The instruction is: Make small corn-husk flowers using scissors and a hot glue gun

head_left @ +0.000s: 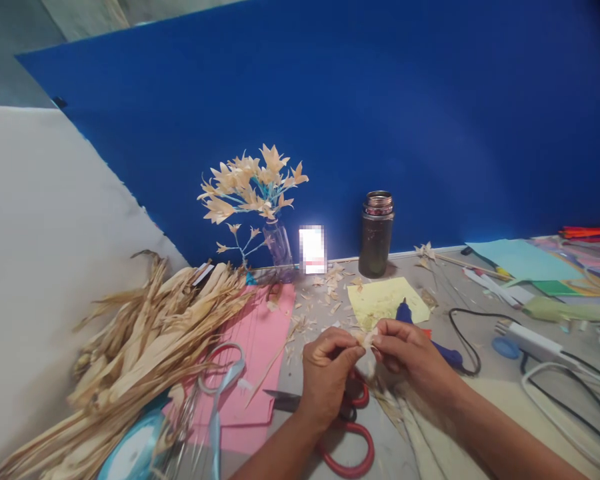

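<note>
Both hands meet over the table's middle around a small pale piece of corn husk point(367, 340). My left hand point(326, 373) pinches one side of it between thumb and fingers. On the other side, my right hand point(405, 352) has its fingertips closed on the same piece. Below my left hand lie scissors with red handles point(357, 460), blades pointing left and partly covered. A blue glue gun point(445, 353) rests just behind my right hand, over the edge of a yellow paper sheet point(387, 300).
Dried corn husks point(150, 333) are heaped on the left beside pink paper point(253, 333) and a ribbon roll point(135, 450). Husk flowers stand in a glass vase point(277, 243) near an uncapped dark flask point(377, 237). A white power strip point(540, 341) and cables lie at right.
</note>
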`<state>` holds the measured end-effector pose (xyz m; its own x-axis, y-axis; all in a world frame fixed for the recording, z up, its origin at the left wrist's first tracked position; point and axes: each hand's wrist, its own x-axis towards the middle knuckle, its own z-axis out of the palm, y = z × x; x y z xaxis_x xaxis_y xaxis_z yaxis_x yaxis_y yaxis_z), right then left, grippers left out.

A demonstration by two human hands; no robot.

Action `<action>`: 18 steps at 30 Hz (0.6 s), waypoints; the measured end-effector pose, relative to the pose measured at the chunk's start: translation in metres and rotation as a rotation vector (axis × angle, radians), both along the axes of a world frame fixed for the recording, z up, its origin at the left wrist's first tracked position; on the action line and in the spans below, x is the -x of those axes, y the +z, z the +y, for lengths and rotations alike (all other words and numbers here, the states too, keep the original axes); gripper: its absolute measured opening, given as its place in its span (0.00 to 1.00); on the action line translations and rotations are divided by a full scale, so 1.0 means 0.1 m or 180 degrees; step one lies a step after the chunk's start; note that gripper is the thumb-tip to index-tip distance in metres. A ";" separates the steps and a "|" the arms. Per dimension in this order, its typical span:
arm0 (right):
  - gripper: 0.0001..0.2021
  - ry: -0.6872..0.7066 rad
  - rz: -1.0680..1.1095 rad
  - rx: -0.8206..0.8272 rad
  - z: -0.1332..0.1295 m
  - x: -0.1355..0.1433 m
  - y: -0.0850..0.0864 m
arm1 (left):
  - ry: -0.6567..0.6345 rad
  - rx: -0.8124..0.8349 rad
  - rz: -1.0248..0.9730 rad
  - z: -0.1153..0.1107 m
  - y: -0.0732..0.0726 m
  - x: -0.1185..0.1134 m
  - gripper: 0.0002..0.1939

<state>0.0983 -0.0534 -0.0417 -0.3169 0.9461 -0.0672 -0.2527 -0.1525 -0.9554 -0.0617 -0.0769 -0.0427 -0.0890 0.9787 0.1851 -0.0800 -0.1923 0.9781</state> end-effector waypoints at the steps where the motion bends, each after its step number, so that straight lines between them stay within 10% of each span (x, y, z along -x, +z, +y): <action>1: 0.13 0.0032 0.0012 0.0014 0.00 0.00 -0.01 | -0.0011 0.0007 -0.0009 0.00 0.01 0.00 0.08; 18: 0.16 -0.0025 -0.0097 0.0083 -0.02 0.01 0.04 | -0.0184 0.0322 -0.0233 0.02 0.00 0.01 0.07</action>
